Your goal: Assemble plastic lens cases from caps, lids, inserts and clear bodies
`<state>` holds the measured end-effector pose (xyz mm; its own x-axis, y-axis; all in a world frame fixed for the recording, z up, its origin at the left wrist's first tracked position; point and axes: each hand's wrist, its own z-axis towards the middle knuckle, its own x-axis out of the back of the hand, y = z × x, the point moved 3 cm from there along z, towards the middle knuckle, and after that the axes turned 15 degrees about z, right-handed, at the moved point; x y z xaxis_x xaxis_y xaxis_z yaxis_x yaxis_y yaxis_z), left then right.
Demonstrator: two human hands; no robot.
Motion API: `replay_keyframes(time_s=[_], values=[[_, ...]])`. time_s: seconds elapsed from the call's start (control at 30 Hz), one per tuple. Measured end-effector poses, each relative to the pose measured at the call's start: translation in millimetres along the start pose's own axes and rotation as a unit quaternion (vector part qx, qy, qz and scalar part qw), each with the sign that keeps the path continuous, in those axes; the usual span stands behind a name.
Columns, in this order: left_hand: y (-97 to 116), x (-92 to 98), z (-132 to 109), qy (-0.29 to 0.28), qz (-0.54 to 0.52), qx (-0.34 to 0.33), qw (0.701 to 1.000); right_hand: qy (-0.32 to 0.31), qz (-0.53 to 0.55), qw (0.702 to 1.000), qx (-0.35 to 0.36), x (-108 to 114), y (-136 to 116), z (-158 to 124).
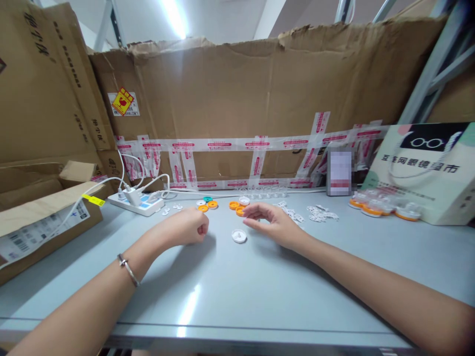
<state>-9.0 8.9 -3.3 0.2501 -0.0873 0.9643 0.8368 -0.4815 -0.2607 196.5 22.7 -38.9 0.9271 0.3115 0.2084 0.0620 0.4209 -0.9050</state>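
My left hand (188, 227) is closed, its fingers curled under over the table; whatever may be inside is hidden. To its right, a white round cap (239, 236) lies by itself on the table. My right hand (272, 223) has its thumb and fingers apart, the fingertips at the right edge of an orange cap (239, 211). Whether they touch it I cannot tell. Beside that cap are another orange cap (233, 205) and a white cap (244, 200). Beyond my left hand sits a cluster with a teal cap (207, 199), a white cap (201, 202) and orange caps (213, 204).
Small white parts (321, 214) lie in piles beyond my right hand. Clear round pieces (269, 192) line the back. Orange-based clear pieces (386, 207) stand by a paper bag (423, 173). A phone (339, 170) leans at the back; a power strip (137, 203) and carton (48, 222) are left.
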Motion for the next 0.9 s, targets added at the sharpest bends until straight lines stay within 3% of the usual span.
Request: replay_keyframes(time_s=[0.1,0.23,0.4,0.6,0.73,0.9], values=[[15,9.3,1,0.1,-0.058,0.0,0.993,0.035,0.01,0.999,0.036,1,-11,-1],[36,17.9,2,0.268,-0.225,-0.009,0.937,0.03,0.025,0.998,0.053,-7,-17,-5],[47,10.5,4,0.306,-0.3,-0.009,0.904,0.034,0.044,0.995,0.085,-11,-17,-9],[47,5.5,7,0.3,-0.332,-0.011,0.894,0.032,0.028,0.998,0.053,-10,-11,-8],[39,-7.6,16,0.201,-0.314,0.007,0.928,0.014,-0.041,0.998,0.051,-2,0,-3],[36,-22.8,24,0.111,-0.252,-0.01,0.961,-0.093,-0.129,0.98,0.123,2,9,-1]])
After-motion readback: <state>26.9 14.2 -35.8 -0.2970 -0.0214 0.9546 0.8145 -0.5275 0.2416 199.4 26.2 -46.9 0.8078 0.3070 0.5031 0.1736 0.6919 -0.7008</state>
